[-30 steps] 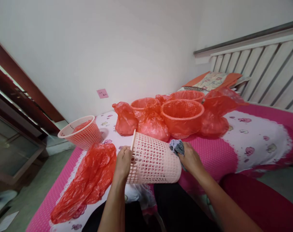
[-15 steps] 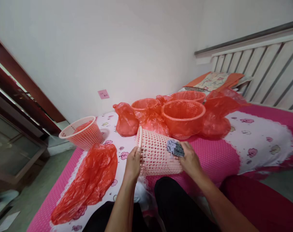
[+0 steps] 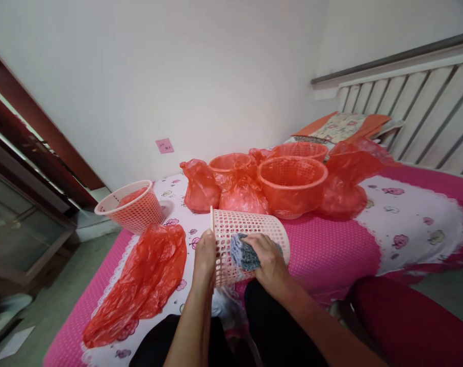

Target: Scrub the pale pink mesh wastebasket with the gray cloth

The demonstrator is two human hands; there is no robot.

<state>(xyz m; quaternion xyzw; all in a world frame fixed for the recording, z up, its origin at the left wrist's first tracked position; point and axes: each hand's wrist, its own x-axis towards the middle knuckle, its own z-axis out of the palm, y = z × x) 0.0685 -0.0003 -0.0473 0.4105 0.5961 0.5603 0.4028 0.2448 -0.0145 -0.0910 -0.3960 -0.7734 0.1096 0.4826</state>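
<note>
I'm in a home bedroom: a bed (image 3: 407, 224) with a pink flowered sheet, a slatted headboard (image 3: 407, 112) and a pillow (image 3: 342, 127) against its far edge.

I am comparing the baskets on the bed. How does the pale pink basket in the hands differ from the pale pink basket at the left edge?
The held basket lies on its side; the left basket stands upright. The held one looks empty; the left one contains red plastic. Both are pale pink lattice plastic.
</note>
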